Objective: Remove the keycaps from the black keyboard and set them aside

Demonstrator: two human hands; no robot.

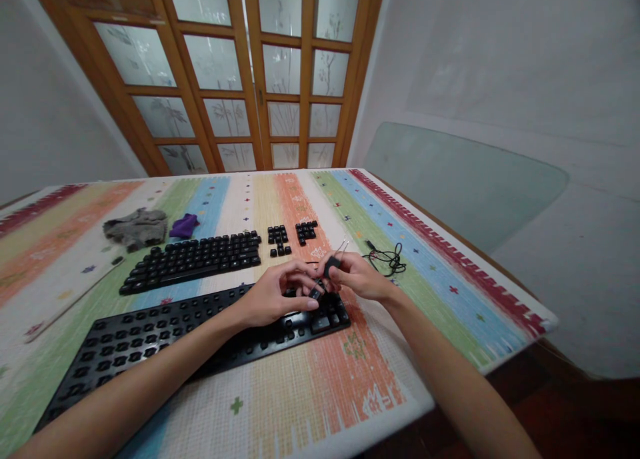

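A black keyboard lies slanted in front of me, its left and middle part stripped to bare key sockets, with keycaps still seated at its right end. Over that end my left hand pinches a black keycap between thumb and fingers. My right hand is closed on the black handle of a wire keycap puller, whose thin wires point up and away. Both hands are close together, and the fingers partly hide the keys below.
Behind the keyboard, loose keycaps sit in rows, with smaller groups to their right. A grey cloth, a purple cloth and a long pale stick lie left. A coiled black cable is at right.
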